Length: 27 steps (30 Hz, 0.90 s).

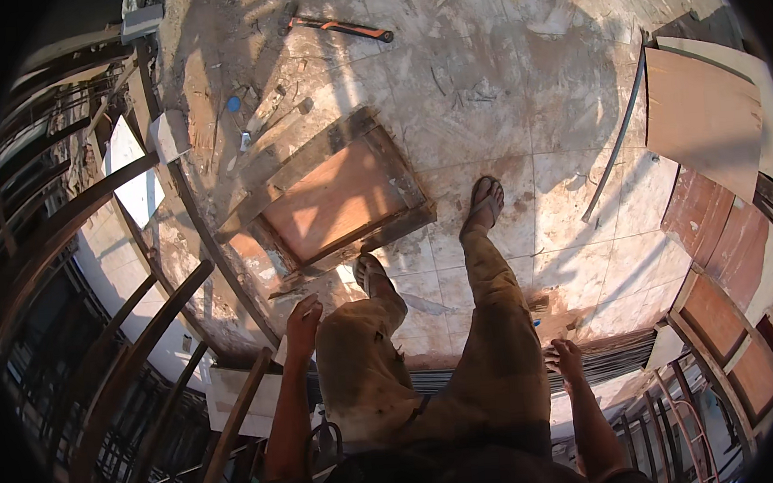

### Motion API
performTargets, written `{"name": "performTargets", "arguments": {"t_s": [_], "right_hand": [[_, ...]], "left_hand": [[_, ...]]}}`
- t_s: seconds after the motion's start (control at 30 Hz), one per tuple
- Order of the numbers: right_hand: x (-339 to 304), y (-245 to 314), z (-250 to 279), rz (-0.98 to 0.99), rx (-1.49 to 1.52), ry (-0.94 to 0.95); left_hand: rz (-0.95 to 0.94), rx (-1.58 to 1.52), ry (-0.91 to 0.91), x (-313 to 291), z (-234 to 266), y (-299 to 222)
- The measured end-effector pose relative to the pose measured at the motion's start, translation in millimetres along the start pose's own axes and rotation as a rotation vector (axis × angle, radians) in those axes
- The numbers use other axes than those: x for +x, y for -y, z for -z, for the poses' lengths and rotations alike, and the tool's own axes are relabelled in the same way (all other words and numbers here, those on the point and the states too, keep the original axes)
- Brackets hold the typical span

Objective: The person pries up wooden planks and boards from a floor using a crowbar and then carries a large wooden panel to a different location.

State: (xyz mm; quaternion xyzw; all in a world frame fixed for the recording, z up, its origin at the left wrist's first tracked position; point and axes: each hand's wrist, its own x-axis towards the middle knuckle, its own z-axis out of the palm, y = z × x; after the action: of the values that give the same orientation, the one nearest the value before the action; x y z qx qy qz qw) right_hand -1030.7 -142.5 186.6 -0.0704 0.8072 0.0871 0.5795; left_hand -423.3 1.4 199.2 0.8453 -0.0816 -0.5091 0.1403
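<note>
My left hand (pixel 304 324) hangs beside my left knee, its fingers loosely bent and nothing visible in them. Low on the other side, my right hand (pixel 564 360) is held away from my right thigh, fingers a little apart, with no object showing in it. A wooden frame with a reddish-brown panel (pixel 335 200) lies flat on the floor just ahead of my left foot. One long board (pixel 289 172) runs along its far side. Neither hand touches it. Farther ahead lies an orange-and-black long-handled tool (pixel 338 27), which looks like a hammer.
Dark bars (pixel 93 211) line the left side, near a white sheet (pixel 132 168). At right lean a brown board (pixel 702 120) and panelled wood (pixel 731 340). A thin dark strip (pixel 618 143) lies on the dusty tiled floor (pixel 570 204). Wood scraps (pixel 277 115) litter the far left.
</note>
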Motion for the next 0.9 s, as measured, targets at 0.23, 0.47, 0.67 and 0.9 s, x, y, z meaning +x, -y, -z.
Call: {"name": "performTargets", "arguments": {"t_s": [0.23,0.47,0.67,0.9], "right_hand": [[17,157,-76,0.243,-0.252,0.064],[52,332,-347,0.738,-0.636,0.189],[110,488,-570,1.208,-0.796,0.019],[193,590,-700,1.436,-1.239,-0.441]], "left_hand": [[-0.312,0.095,-0.196,9,19,-176],[-0.205,-0.335,0.195,123,-53,-190],[-0.291,0.028,0.598,132,-61,-214],[-0.267,0.018,0.574,173,15,-232]]}}
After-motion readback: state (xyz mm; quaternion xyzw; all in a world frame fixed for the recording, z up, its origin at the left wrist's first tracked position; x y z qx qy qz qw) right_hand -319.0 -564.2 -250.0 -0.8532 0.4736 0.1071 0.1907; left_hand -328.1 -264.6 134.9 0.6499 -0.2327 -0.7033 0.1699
